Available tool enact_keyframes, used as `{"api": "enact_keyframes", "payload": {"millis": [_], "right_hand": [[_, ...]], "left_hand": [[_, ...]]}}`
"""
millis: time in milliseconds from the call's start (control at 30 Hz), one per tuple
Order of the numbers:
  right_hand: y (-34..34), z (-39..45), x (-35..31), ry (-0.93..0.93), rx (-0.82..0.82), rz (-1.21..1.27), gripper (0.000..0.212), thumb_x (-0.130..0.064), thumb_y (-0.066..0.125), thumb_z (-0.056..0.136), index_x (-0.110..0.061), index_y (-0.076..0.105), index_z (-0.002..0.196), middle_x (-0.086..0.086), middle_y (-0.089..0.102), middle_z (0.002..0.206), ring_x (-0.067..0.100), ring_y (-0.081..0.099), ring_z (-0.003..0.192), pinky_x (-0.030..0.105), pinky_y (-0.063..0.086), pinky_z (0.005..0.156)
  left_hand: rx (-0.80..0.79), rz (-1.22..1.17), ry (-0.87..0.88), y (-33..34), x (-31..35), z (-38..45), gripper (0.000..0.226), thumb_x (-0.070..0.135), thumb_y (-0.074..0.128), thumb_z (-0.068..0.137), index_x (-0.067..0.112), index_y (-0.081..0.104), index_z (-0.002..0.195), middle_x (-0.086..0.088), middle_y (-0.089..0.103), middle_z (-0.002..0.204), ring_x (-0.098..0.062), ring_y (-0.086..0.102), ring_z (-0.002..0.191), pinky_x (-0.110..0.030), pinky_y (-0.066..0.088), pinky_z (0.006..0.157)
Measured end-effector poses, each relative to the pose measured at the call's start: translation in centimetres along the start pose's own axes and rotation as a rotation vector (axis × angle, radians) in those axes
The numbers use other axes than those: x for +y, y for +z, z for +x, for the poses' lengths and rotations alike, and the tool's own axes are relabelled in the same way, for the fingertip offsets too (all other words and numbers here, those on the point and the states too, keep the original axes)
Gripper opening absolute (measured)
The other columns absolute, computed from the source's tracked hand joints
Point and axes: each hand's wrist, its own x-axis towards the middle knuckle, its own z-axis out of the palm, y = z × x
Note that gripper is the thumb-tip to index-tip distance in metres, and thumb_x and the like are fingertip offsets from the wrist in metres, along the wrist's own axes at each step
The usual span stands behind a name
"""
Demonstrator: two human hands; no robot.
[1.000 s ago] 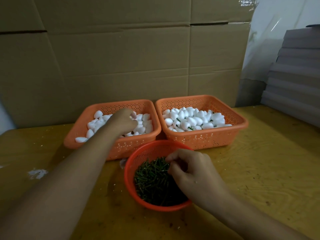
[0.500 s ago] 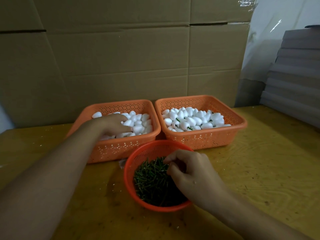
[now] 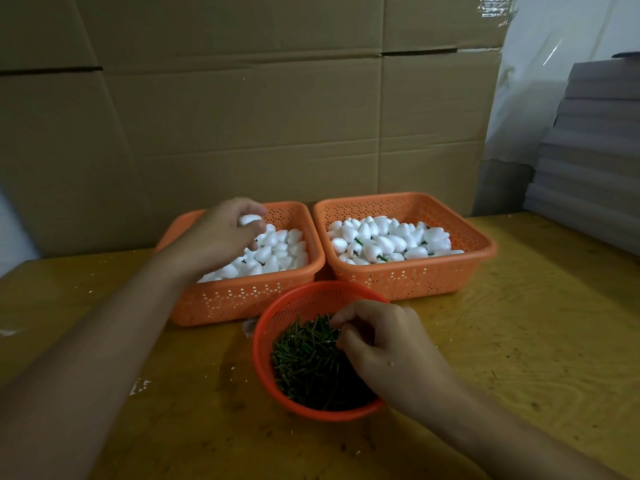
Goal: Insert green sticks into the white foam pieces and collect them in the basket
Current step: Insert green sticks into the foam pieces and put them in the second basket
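Head view: your left hand (image 3: 221, 233) pinches one white egg-shaped foam piece (image 3: 250, 220) above the left orange perforated plastic basket (image 3: 242, 299) of loose foam. Your right hand (image 3: 384, 344), fingers curled, picks among thin green sticks (image 3: 304, 358) in the round orange mesh bowl (image 3: 294, 306); whether it holds one, you cannot tell. Stick-fitted foam pieces (image 3: 372, 252) lie in the right orange basket (image 3: 412, 278) on the yellow wooden table (image 3: 519, 341).

Both forearms bare, no sleeves/gloves; left hand (image 3: 221, 233), right hand (image 3: 384, 348).

Right hand (image 3: 388, 355) fingertips buried among green sticks (image 3: 304, 362); pinch unclear. Both forearms cut off by bottom edge.
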Motion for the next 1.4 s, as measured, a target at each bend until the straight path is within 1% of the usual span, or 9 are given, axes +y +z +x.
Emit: {"api": "enact_keyframes", "payload": {"millis": [67, 167, 233, 367, 633, 800, 933, 1167, 1400], "right_hand": [[0.0, 0.0, 0.0, -0.004, -0.001, -0.009, 0.025, -0.029, 0.048, 0.078, -0.036, 0.070, 0.089, -0.012, 0.069, 0.066, 0.010, 0.054, 0.042, 0.019, 0.033, 0.038], [-0.1, 0.0, 0.0, -0.008, -0.004, -0.009, 0.025, -0.029, 0.048, 0.077, -0.037, 0.069, 0.087, -0.014, 0.069, 0.067, 0.010, 0.055, 0.043, 0.018, 0.034, 0.039], [-0.1, 0.0, -0.1, -0.014, 0.001, -0.019, 0.024, -0.028, 0.049, 0.078, -0.035, 0.070, 0.088, -0.021, 0.066, 0.064, 0.006, 0.054, 0.044, 0.015, 0.032, 0.039], [0.0, -0.1, -0.1, -0.031, 0.012, -0.057, 0.025, -0.029, 0.050, 0.078, -0.029, 0.072, 0.092, -0.025, 0.059, 0.058, -0.003, 0.055, 0.051, 0.010, 0.035, 0.047], [-0.2, -0.1, -0.2, -0.042, -0.004, -0.047, 0.026, -0.027, 0.050, 0.081, -0.028, 0.072, 0.094, -0.036, 0.058, 0.063, -0.004, 0.055, 0.049, 0.012, 0.035, 0.043], [-0.2, -0.1, -0.2, -0.057, -0.003, -0.048, 0.024, -0.024, 0.052, 0.083, -0.028, 0.072, 0.094, -0.036, 0.059, 0.065, -0.006, 0.055, 0.052, 0.010, 0.036, 0.046], [-0.3, 0.0, -0.2, -0.053, -0.004, -0.062, 0.022, -0.021, 0.053, 0.084, -0.028, 0.072, 0.093, -0.034, 0.059, 0.062, 0.001, 0.054, 0.047, 0.012, 0.033, 0.042], [-0.4, 0.0, -0.1, -0.047, 0.010, -0.057, 0.020, -0.016, 0.056, 0.086, -0.027, 0.072, 0.091, -0.024, 0.059, 0.056, 0.003, 0.052, 0.043, 0.013, 0.031, 0.041], [-0.3, 0.0, -0.2, -0.053, 0.012, -0.041, 0.023, -0.024, 0.051, 0.082, -0.027, 0.072, 0.092, -0.023, 0.059, 0.056, 0.003, 0.053, 0.045, 0.014, 0.033, 0.042]], "left_hand": [[-0.042, -0.140, 0.096, 0.7, 0.7, -1.6, 0.016, 0.026, 0.067, 0.096, 0.032, 0.064, 0.110, 0.005, 0.073, 0.077, -0.003, 0.066, 0.066, -0.020, 0.052, 0.063], [-0.136, -0.300, 0.201, 2.2, 1.4, -4.0, 0.029, 0.035, 0.079, 0.080, 0.034, 0.067, 0.106, 0.011, 0.075, 0.092, -0.004, 0.071, 0.081, -0.020, 0.056, 0.073], [-0.131, -0.232, 0.244, 3.0, 1.2, -5.1, 0.035, 0.051, 0.083, 0.072, 0.039, 0.068, 0.102, 0.013, 0.074, 0.106, -0.007, 0.070, 0.099, -0.024, 0.055, 0.088], [-0.046, -0.098, 0.296, 3.7, 1.1, -6.3, 0.048, 0.075, 0.073, 0.063, 0.044, 0.068, 0.099, 0.003, 0.073, 0.090, -0.020, 0.068, 0.084, -0.041, 0.054, 0.079], [0.000, -0.122, 0.353, 4.7, 1.4, -6.9, 0.046, 0.067, 0.063, 0.080, 0.022, 0.075, 0.083, -0.007, 0.069, 0.074, -0.027, 0.066, 0.070, -0.047, 0.052, 0.067], [-0.004, -0.025, 0.359, 5.7, 1.2, -7.3, 0.034, 0.056, 0.059, 0.088, 0.041, 0.068, 0.117, 0.015, 0.067, 0.106, 0.000, 0.061, 0.106, -0.010, 0.043, 0.086], [-0.052, -0.059, 0.398, 6.4, 1.0, -7.5, 0.039, 0.022, 0.066, 0.096, 0.036, 0.061, 0.132, 0.022, 0.060, 0.126, 0.003, 0.053, 0.123, -0.014, 0.045, 0.097], [-0.037, -0.214, 0.419, 6.5, 1.1, -7.6, 0.043, -0.012, 0.069, 0.085, 0.029, 0.072, 0.100, 0.017, 0.068, 0.114, -0.006, 0.062, 0.119, -0.017, 0.051, 0.095], [-0.075, -0.282, 0.351, 6.4, 1.6, -7.8, 0.039, -0.004, 0.072, 0.086, 0.031, 0.072, 0.102, 0.016, 0.071, 0.112, -0.006, 0.066, 0.112, -0.018, 0.053, 0.092]]}}
